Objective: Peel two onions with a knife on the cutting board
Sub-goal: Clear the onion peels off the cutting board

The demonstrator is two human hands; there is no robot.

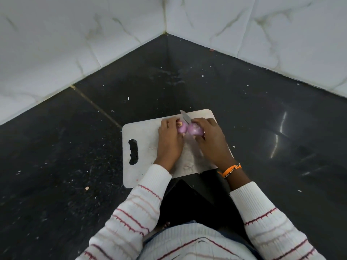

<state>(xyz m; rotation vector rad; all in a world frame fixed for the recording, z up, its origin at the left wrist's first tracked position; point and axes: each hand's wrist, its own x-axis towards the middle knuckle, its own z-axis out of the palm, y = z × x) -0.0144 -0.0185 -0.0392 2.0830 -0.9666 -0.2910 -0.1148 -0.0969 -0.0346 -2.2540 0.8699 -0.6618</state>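
Your white plastic cutting board with its cut-out handle lies at the centre of the frame on the dark speckled stone worktop. On its upper part your left hand curls its fingers around a purple peeled onion. Just beside it, your right hand closes over a second purple onion and grips the steel knife, blade pointing up-left between them.

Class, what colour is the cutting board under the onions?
White cutting board, seen clearly in the head view.
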